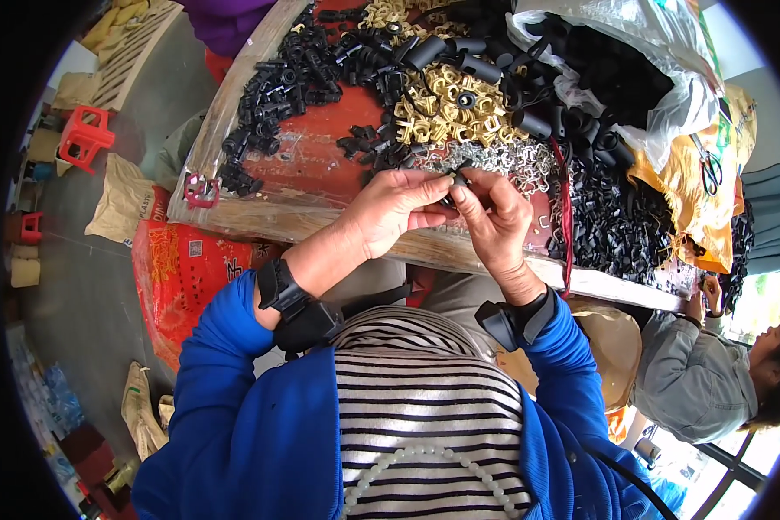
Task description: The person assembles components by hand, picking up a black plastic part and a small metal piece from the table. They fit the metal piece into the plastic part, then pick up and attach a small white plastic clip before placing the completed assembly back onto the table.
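Above the near edge of the work table, my left hand (399, 208) and my right hand (497, 217) meet fingertip to fingertip. Both are closed in a pinch on a small black plastic part (460, 177), mostly hidden by the fingers. Just beyond them lies a scatter of small silver metal clips (511, 159). Behind those is a heap of gold-coloured clip-shaped pieces (446, 111). Black plastic fittings (282, 100) are piled at the table's left, and small black pieces (615, 217) spread thickly to the right.
The red tabletop (308, 165) has a raised wooden rim (269, 217). A clear plastic bag (654, 52) holds black parts at the far right, near scissors (711, 173). A red cord (567, 217) crosses the rim. At right, another person (698, 377) works. A red stool (87, 139) stands left.
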Demonstrator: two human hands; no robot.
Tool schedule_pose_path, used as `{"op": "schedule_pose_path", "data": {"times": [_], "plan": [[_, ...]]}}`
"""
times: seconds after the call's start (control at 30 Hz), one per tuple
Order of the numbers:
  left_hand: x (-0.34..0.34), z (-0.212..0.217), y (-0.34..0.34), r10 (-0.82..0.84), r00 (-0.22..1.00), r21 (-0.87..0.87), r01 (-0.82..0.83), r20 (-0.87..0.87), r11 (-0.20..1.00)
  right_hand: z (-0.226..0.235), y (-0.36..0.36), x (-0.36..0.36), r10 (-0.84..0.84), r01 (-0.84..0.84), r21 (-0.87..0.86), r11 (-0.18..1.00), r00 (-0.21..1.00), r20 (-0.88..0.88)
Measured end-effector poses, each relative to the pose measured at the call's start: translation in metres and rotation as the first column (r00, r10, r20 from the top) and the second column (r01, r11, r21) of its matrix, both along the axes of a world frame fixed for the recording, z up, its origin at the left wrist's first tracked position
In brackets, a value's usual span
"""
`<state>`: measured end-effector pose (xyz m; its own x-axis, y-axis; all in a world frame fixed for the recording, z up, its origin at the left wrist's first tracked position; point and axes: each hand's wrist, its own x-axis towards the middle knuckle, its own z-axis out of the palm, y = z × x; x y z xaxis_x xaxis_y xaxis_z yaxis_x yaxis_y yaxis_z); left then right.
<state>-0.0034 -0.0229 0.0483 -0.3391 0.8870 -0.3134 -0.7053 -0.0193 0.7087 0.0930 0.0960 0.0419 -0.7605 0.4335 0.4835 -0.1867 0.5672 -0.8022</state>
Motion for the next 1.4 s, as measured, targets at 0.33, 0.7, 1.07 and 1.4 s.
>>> {"op": "schedule_pose_path", "data": {"times": [0.33, 0.7, 1.07, 1.4], "plan": [[0.022, 0.013, -0.013, -0.121, 0.988, 0.004, 0.122, -0.099, 0.993, 0.012, -0.007, 0.026, 0.067, -0.008, 0.336, 0.942, 0.984, -0.163], [-0.02, -0.015, 0.008, -0.128, 0.97, -0.061, 0.117, -0.207, 0.991, -0.027, 0.147, -0.019, -0.492, 0.221, 0.803, 0.553, 0.865, 0.101], [-0.022, -0.023, 0.01, -0.069, 0.996, -0.107, 0.063, -0.058, 0.992, -0.004, 0.149, -0.009, -0.365, 0.096, 0.573, 0.814, 0.852, 0.376], [0.0, -0.002, -0.009, -0.101, 0.984, 0.001, 0.102, -0.147, 0.995, 0.023, 0.089, 0.044, -0.123, 0.058, -0.419, 0.906, 0.984, -0.131]]}}
